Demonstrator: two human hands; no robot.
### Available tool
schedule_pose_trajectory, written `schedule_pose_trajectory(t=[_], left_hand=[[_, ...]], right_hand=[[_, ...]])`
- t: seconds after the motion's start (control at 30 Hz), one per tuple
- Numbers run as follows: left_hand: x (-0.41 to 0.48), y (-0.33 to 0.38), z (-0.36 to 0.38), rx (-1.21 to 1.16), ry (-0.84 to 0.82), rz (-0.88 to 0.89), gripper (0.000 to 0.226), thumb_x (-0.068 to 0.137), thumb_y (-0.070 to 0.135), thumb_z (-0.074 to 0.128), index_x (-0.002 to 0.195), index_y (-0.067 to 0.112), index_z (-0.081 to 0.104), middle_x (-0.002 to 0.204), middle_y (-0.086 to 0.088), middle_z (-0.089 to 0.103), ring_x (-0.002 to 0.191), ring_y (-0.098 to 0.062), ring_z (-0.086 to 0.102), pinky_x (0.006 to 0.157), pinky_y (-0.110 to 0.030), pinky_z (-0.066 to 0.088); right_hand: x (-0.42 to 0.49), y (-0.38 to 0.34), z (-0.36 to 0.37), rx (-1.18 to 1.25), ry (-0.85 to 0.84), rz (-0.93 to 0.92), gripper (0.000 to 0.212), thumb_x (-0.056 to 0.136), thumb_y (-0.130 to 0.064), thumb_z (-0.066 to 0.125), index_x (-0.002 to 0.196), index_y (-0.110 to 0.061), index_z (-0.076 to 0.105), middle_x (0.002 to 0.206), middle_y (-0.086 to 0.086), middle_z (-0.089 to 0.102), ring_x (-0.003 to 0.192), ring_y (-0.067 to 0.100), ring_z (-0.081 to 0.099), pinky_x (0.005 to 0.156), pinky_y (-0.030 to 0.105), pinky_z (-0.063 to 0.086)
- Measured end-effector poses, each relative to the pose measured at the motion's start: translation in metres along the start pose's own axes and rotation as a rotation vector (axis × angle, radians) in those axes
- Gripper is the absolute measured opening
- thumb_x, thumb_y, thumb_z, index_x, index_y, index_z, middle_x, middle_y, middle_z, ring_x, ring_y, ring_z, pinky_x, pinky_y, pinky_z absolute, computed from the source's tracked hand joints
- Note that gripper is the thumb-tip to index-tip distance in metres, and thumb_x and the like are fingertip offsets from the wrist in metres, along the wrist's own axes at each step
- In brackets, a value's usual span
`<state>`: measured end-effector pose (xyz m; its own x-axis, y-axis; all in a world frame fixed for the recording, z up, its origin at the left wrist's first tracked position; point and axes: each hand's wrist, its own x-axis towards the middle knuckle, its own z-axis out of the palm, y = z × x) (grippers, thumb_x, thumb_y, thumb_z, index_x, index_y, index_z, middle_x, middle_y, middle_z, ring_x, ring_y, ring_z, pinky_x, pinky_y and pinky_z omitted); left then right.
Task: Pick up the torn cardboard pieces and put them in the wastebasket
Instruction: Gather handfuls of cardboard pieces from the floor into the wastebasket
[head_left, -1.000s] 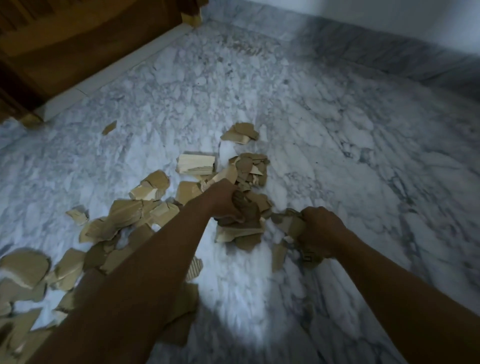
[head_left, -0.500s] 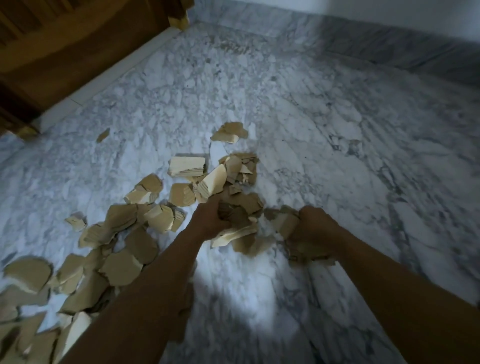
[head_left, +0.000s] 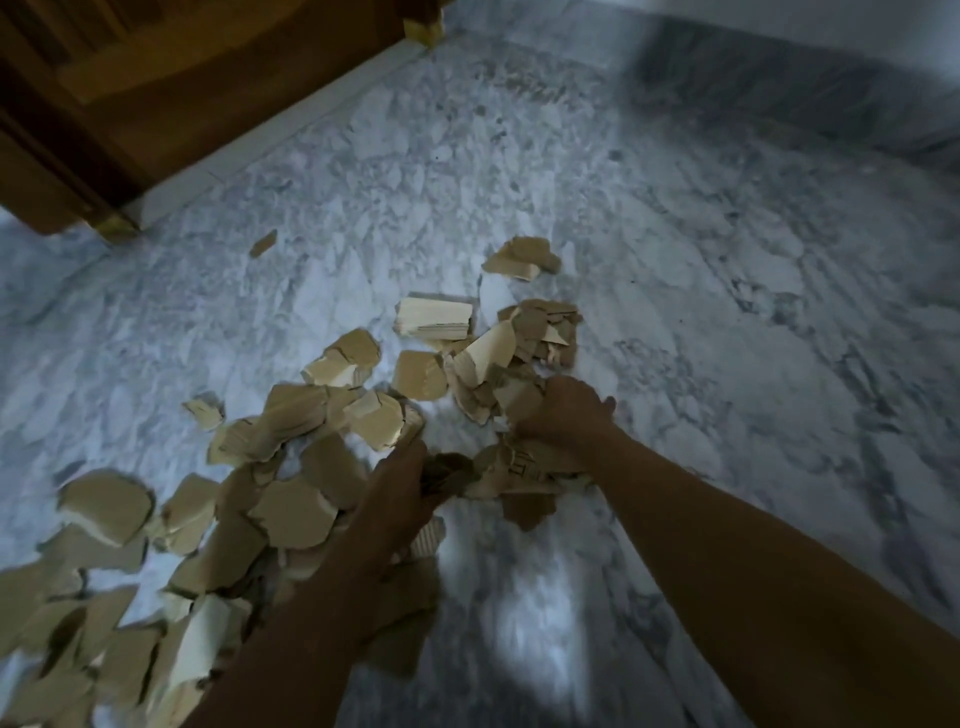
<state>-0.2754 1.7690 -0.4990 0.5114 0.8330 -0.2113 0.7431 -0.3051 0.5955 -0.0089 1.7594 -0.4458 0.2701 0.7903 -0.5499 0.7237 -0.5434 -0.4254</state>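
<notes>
1. between both grips sits a bunch of pieces (head_left: 511, 475); left hand (head_left: 400, 480) and right hand (head_left: 563, 421) clench it from two sides, probably to lift many together.
2. left of the grip, other pieces lie on the floor (head_left: 675, 312); no wastebasket in view.

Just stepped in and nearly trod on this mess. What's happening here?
A person is gathering torn cardboard pieces off the marble floor. The left hand and right hand grip a gathered bunch between them, near the middle of the scatter. Many more pieces lie loose to the left. No wastebasket is in view.
</notes>
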Motion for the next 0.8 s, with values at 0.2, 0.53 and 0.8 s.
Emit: schedule_pose_trajectory(t=[0.2,0.53,0.8], left_hand=[[0.002,0.007,-0.01,0.126,-0.034,0.003,0.06,0.077,0.059,0.061,0.107,0.007,0.056,0.091,-0.01,0.061,0.081,-0.028,0.06,0.068,-0.046,0.052],[0.026,0.082,-0.05,0.04,-0.361,0.01,0.027,0.068,0.038,0.074,0.063,0.015,0.062,0.058,-0.005,0.058,0.051,-0.006,0.058,0.061,-0.04,0.051],[0.027,0.112,0.03,0.391,-0.236,-0.056,0.075,0.072,0.051,0.074,0.135,0.022,0.044,0.128,-0.014,0.043,0.108,-0.035,0.045,0.088,-0.048,0.048]], right_hand=[[-0.029,-0.005,0.0,-0.126,0.197,-0.215,0.053,0.074,-0.069,0.058,0.111,-0.031,0.063,0.112,-0.003,0.065,0.116,0.023,0.057,0.112,0.058,0.023],[-0.068,0.061,-0.092,-0.147,0.036,-0.149,0.062,0.072,-0.038,0.082,0.114,-0.022,0.039,0.103,0.007,0.059,0.085,0.026,0.055,0.066,0.035,0.042],[-0.085,0.119,-0.033,-0.141,0.122,-0.148,0.059,0.081,-0.027,0.069,0.135,-0.029,0.047,0.118,0.002,0.064,0.105,0.026,0.062,0.078,0.034,0.048]])
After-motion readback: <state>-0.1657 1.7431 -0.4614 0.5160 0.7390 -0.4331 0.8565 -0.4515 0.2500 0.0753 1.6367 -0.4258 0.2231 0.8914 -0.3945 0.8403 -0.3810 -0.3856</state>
